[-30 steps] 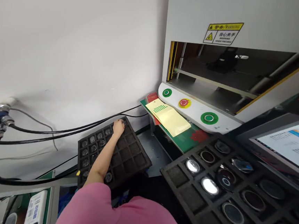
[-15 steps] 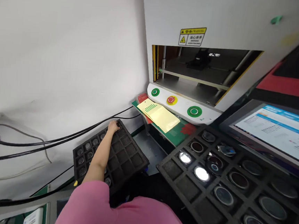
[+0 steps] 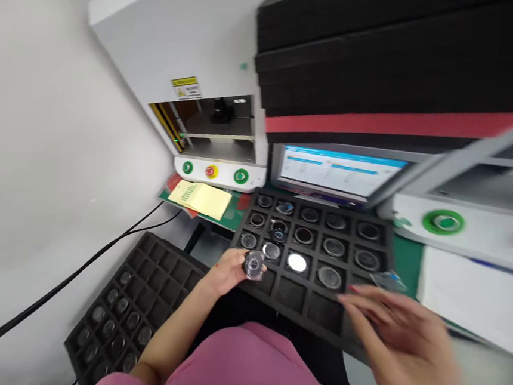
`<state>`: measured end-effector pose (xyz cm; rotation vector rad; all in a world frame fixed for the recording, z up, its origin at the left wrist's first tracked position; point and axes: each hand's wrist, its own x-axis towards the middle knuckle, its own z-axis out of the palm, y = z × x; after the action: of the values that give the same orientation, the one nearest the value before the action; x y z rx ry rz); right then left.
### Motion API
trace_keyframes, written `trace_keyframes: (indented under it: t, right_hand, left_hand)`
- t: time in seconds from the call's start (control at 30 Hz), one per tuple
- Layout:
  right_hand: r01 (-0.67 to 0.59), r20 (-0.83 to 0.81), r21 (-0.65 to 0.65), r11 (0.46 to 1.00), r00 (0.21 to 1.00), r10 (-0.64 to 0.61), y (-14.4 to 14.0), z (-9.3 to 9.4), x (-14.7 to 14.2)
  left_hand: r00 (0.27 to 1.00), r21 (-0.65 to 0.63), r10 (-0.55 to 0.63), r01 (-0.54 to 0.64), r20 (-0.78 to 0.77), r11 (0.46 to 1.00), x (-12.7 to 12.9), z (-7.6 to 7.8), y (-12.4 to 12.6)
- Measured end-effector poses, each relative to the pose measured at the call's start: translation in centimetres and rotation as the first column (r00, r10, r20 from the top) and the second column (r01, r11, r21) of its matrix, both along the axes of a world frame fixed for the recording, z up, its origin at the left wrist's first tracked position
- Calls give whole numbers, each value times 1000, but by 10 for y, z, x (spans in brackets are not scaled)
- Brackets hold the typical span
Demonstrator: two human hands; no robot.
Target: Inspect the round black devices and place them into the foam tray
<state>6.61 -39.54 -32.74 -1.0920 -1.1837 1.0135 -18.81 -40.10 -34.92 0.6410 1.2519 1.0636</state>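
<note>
My left hand [image 3: 227, 271] is closed on a round dark watch body [image 3: 253, 265], holding it up over the near left part of the right foam tray [image 3: 252, 291]. A pale circle with dark dots shows on its face, and clear film sticks out at the edges. My right hand [image 3: 405, 337], smeared by motion, reaches in near the tray's right front corner. Its fingers are stretched out, and I see nothing between them. In the tray's square pockets lie several round watch pieces [image 3: 330, 277], one shining white [image 3: 296, 262]. A small clear plastic piece [image 3: 387, 281] lies by the tray's right edge.
A second foam tray [image 3: 158, 286] with several round pieces sits lower at the left. Behind are a press with buttons [image 3: 211, 171], yellow cards [image 3: 206, 200], a monitor [image 3: 330, 169] and stacked black foam [image 3: 362, 58]. White paper [image 3: 476, 295] lies at the right; black cables [image 3: 74, 272] run along the wall.
My left hand has left the left tray and come right with a watch body in it. My right hand has entered the view. The camera has turned to the right.
</note>
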Motion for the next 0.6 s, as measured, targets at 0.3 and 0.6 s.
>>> trace_keyframes:
  t: [0.3,0.6]
  right_hand:
    - [-153,-138,-86,985,980,140,7,17,-17]
    - [226,21,-336,914,972,-232,116,-45,76]
  left_hand:
    - [903,-29,-300,324,309,945,71,17,24]
    - [944,-22,-124,138,306,990,51,8,22]
